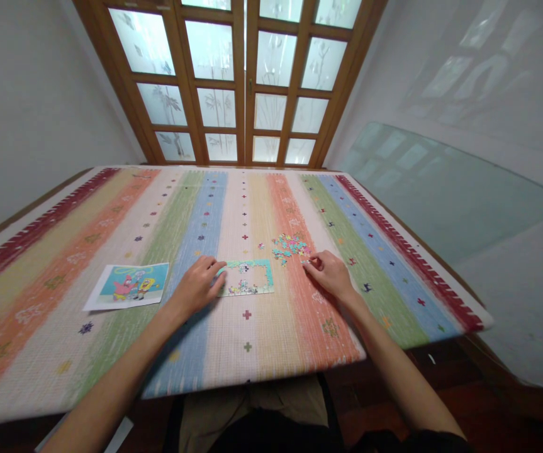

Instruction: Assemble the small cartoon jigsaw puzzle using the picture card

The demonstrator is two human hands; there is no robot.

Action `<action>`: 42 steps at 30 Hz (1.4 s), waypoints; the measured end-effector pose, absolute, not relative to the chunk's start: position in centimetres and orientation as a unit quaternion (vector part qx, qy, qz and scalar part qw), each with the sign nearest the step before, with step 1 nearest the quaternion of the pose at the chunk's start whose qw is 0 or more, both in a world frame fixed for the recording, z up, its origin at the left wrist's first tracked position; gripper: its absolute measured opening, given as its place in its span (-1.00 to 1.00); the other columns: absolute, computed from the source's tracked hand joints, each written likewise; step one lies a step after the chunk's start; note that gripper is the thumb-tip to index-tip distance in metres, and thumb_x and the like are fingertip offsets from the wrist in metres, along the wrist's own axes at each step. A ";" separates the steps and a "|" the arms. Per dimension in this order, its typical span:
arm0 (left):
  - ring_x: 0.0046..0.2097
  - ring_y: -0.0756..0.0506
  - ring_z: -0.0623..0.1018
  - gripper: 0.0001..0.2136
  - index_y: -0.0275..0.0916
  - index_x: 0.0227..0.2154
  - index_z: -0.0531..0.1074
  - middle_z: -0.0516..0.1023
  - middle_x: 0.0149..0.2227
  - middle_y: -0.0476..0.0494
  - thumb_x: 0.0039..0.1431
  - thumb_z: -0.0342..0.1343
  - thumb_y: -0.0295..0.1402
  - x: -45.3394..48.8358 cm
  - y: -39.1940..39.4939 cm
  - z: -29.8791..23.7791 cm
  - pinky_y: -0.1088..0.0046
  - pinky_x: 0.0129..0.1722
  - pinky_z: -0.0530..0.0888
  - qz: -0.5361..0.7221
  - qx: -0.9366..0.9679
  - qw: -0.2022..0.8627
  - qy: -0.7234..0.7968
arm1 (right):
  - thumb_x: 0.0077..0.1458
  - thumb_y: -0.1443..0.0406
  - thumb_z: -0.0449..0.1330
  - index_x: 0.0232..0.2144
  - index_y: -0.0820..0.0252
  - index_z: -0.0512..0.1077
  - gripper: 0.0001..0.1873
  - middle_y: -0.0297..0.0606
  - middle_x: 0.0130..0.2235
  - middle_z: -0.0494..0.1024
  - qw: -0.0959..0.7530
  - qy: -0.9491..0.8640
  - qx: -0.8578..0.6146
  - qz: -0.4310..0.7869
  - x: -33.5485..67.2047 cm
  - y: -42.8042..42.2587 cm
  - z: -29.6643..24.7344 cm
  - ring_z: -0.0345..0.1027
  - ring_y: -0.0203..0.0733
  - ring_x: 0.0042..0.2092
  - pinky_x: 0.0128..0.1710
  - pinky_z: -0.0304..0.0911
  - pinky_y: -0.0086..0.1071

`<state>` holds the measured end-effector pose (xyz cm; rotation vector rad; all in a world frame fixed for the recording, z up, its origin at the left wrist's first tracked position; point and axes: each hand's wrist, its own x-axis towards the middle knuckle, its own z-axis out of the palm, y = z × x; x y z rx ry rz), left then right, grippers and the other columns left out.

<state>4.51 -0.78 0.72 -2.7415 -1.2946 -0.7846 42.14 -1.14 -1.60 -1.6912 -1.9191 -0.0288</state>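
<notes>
A partly assembled jigsaw puzzle (pixel 248 277) lies on the striped tablecloth (pixel 111 340), its teal border done and its middle bare. My left hand (pixel 199 285) rests on the puzzle's left edge with fingers curled over it. My right hand (pixel 328 270) lies to the right of the puzzle, fingertips pinched on a small puzzle piece (pixel 306 261). A heap of loose puzzle pieces (pixel 290 246) sits just beyond my right hand.
A cartoon reference picture (pixel 131 285) lies flat to the left of my left hand. A wooden framed glass door (pixel 245 82) stands behind the table. A sheet of glass (pixel 441 189) leans against the right wall.
</notes>
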 end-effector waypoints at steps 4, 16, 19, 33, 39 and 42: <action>-0.15 -0.19 0.46 -0.74 -0.25 -0.10 0.49 0.47 -0.25 -0.21 0.39 -0.08 -0.29 4.3 0.7 0.3 0.23 -0.10 0.45 -0.249 -0.870 0.012 -0.424 | 0.10 0.08 0.21 -0.53 0.14 0.46 -0.70 -0.20 -0.43 0.50 0.243 -0.706 -0.665 -0.027 41.8 -0.6 -1.7 0.31 -0.17 -0.41 -0.41 0.10 -0.34; -0.12 -0.18 0.48 -0.77 -0.21 -0.14 0.50 0.50 -0.22 -0.18 0.40 -0.05 -0.31 4.5 1.0 -1.7 0.18 -0.03 0.47 -0.326 -0.834 0.001 -0.445 | 0.14 0.28 0.13 -0.20 0.17 0.61 -0.73 -0.23 -0.29 0.52 0.280 -0.766 -0.573 0.080 41.3 -0.8 -1.6 0.37 -0.21 -0.36 -0.27 0.25 -0.35; -0.11 -0.19 0.48 -0.77 -0.21 -0.13 0.50 0.51 -0.20 -0.18 0.40 -0.05 -0.31 4.5 0.8 -1.7 0.16 -0.01 0.47 -0.338 -0.830 -0.001 -0.444 | 0.13 0.27 0.14 -0.16 0.15 0.60 -0.71 -0.24 -0.29 0.51 0.294 -0.766 -0.566 0.078 41.1 -0.9 -1.6 0.37 -0.21 -0.35 -0.27 0.26 -0.35; -0.13 -0.19 0.48 -0.77 -0.23 -0.12 0.50 0.51 -0.22 -0.19 0.40 -0.05 -0.32 4.7 0.4 -1.9 0.07 0.09 0.43 -0.326 -0.846 0.017 -0.422 | 0.09 0.20 0.19 -0.40 0.17 0.51 -0.82 -0.25 -0.36 0.51 0.320 -0.738 -0.581 0.127 41.4 -0.8 -1.4 0.35 -0.21 -0.35 -0.29 0.24 -0.34; -0.10 -0.20 0.49 -0.75 -0.23 -0.03 0.47 0.52 -0.18 -0.20 0.41 -0.07 -0.32 4.8 0.3 -1.9 0.10 0.05 0.45 -0.330 -0.846 0.018 -0.418 | 0.05 0.13 0.23 -0.42 0.18 0.48 -0.78 -0.30 -0.44 0.50 0.361 -0.703 -0.572 0.222 41.5 -0.6 -1.3 0.28 -0.24 -0.42 -0.38 0.17 -0.36; -0.10 -0.20 0.49 -0.74 -0.24 -0.01 0.46 0.52 -0.17 -0.22 0.42 -0.07 -0.32 4.8 0.3 -2.0 0.09 0.05 0.46 -0.331 -0.849 0.028 -0.412 | 0.01 0.07 0.26 -0.45 0.18 0.47 -0.72 -0.33 -0.51 0.47 0.374 -0.672 -0.577 0.275 41.4 -0.5 -1.3 0.26 -0.26 -0.48 -0.43 0.14 -0.38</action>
